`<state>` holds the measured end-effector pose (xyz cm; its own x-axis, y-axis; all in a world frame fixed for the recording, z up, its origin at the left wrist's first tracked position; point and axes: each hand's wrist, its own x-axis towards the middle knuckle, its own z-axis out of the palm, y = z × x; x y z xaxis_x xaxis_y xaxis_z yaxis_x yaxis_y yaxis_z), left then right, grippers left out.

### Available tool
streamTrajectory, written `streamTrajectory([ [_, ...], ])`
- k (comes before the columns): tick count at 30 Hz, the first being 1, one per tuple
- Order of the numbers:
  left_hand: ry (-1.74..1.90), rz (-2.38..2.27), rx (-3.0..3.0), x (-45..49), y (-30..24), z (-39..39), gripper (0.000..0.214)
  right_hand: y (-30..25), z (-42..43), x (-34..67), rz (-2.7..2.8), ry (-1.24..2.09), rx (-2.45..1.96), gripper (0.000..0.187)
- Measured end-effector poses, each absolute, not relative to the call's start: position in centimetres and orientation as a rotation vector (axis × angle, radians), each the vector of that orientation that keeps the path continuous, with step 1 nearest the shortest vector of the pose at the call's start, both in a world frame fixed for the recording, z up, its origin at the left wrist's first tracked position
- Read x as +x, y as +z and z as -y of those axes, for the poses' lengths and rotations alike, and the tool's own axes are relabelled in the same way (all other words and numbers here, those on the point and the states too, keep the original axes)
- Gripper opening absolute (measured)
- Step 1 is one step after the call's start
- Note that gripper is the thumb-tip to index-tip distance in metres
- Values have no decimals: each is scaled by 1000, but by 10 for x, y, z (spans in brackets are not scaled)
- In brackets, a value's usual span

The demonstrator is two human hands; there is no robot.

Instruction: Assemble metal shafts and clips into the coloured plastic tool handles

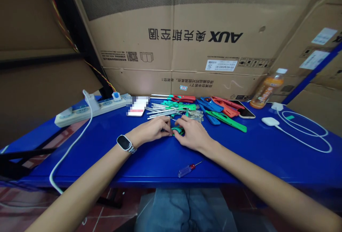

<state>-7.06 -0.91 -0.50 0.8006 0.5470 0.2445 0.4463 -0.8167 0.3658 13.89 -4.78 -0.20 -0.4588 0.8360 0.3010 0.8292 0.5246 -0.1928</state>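
Between my two hands, near the middle of the table, lies a green plastic lighter part (178,130), mostly covered by fingers. My right hand (194,134) has its thumb and fingers closed around it. With fingers pinched at the part's left end, my left hand (158,129) nearly meets the right; what exactly it grips is hidden. Just beyond the hands lie several metal lighter tubes (162,114) and a red utility lighter (184,99). Green shell halves (227,120), blue ones (212,104) and red ones (228,108) are heaped to the right. A small screwdriver (187,170) rests nearer me.
A white power strip (93,110) with a cable borders the left side, beside a phone (138,106). Another phone (246,111), an orange drink bottle (267,88) and a white charger cable (307,141) are at right. A cardboard wall (171,57) closes off the back.
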Motion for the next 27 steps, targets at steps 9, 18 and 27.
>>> streamTrajectory([
  [9,461,-792,2721,-73,-7,8,14,-2,43,136,2490,-26,-1408,17],
  [18,475,-757,2725,-74,-8,6,18,-5,41,137,2410,62,-1393,14],
  [27,447,-778,2726,-73,-5,7,17,3,43,134,2495,-19,-1447,13],
])
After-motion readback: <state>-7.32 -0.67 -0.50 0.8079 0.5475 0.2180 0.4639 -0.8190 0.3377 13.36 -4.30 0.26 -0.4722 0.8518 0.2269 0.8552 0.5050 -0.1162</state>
